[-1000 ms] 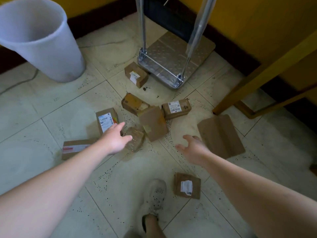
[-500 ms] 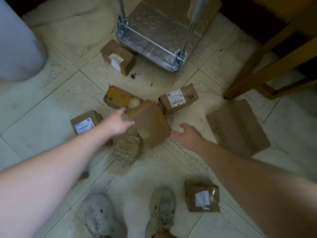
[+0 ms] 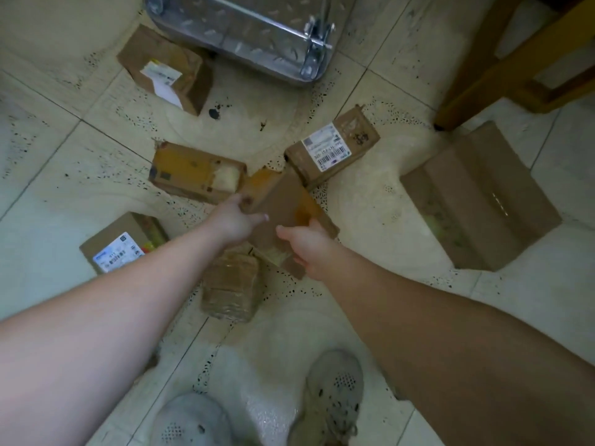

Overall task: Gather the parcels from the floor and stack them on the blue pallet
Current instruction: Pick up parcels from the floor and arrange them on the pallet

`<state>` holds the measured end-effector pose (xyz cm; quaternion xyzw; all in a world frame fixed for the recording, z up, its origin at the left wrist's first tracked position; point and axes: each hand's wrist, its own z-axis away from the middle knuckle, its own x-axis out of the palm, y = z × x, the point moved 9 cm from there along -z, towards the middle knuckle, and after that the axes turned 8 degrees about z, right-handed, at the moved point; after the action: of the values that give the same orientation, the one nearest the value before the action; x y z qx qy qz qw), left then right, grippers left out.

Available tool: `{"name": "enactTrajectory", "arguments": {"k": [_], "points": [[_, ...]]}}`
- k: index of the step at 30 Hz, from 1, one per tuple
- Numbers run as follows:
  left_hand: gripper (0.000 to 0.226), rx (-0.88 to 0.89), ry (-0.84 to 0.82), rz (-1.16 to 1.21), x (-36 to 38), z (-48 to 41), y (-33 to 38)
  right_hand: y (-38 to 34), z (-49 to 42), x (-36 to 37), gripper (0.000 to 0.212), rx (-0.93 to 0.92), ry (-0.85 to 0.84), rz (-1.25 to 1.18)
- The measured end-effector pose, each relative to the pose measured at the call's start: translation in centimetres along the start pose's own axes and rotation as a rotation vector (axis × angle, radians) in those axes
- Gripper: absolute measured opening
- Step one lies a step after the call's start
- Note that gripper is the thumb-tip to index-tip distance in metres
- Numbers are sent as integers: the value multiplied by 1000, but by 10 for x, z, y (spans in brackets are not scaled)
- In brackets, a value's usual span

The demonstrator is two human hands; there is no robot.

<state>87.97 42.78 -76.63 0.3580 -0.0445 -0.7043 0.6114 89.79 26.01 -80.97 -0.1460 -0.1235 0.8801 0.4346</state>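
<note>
Brown cardboard parcel point(image 3: 283, 217) lay tilted on the tiled floor point(image 3: 370, 220) among other boxes; left hand point(image 3: 230, 218) and right hand point(image 3: 306, 243) gripped its opposite edges

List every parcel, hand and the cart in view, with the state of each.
Centre parcel: tilted, gripped on both sides.
Left hand: on the centre parcel's left edge.
Right hand: on its right edge.
Taped parcel: on the floor, under the centre parcel's near end.
Barcode parcel: on the floor, label up.
Big parcel: flat, untouched.
Metal cart: empty where visible.
</note>
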Motion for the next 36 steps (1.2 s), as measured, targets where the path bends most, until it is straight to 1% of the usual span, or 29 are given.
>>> {"name": "enactTrajectory", "arguments": {"k": [1, 3, 4, 5, 6, 8, 9, 10, 11, 12, 13, 14, 16, 17, 18, 20, 22, 24, 27, 29, 33, 36], "points": [[60, -29, -30, -22, 10, 6, -7, 10, 2, -6, 68, 36, 38, 83], [59, -65, -73, -49, 15, 17, -11, 22, 7, -24, 54, 79, 76, 251], [61, -65, -70, -52, 7, 21, -6, 22, 8, -35, 51, 73, 94, 281], [64, -49, -55, -48, -3, 21, 2, 18, 9, -48, 53, 55, 123, 296], [68, -24, -44, -43, -13, 19, 9, 15, 10, -58, 59, 41, 153, 274], [75, -3, -58, -44, -19, 11, 14, 18, 6, -70, 81, 30, 166, 170], [78, -20, -86, -50, -15, 8, 9, 22, 3, -69, 90, 25, 141, 135], [80, -49, -122, -58, -7, 4, 2, 28, 0, -64, 92, 23, 96, 113], [80, -78, -153, -61, 4, 1, -7, 34, -5, -54, 88, 24, 44, 103], [78, -92, -163, -55, 13, -3, -16, 39, -11, -44, 79, 21, 1, 94], [76, -92, -134, -23, 17, -7, -22, 41, -15, -35, 70, 16, -17, 66], [77, -100, -73, 38, 15, -13, -27, 40, -20, -30, 65, 3, -7, 23], [86, -141, 39, 132, 9, -18, -37, 36, -24, -35, 62, -51, 65, -9], [88, -153, 38, 118, 9, -17, -41, 32, -20, -41, 61, -86, 99, 7], [85, -153, -1, 89, 12, -12, -42, 29, -15, -49, 61, -117, 130, 26], [74, -138, -56, 105, 14, 4, -39, 23, 5, -62, 56, -159, 177, 50], [70, -126, -25, 183, 2, 32, -33, 17, 39, -68, 47, -178, 195, 82], [70, -108, 22, 273, -15, 68, -21, 11, 83, -74, 42, -192, 218, 117], [71, -51, 36, 381, -49, 123, 21, -18, 163, -99, 38, -240, 281, 139], [70, 10, 25, 382, -82, 166, 61, -51, 229, -117, 37, -274, 330, 166], [69, 163, 36, 326, -151, 269, 138, -100, 373, -138, 45, -316, 397, 199], [69, 284, -1, 357, -192, 348, 202, -137, 482, -162, 47, -426, 508, 171]]}}
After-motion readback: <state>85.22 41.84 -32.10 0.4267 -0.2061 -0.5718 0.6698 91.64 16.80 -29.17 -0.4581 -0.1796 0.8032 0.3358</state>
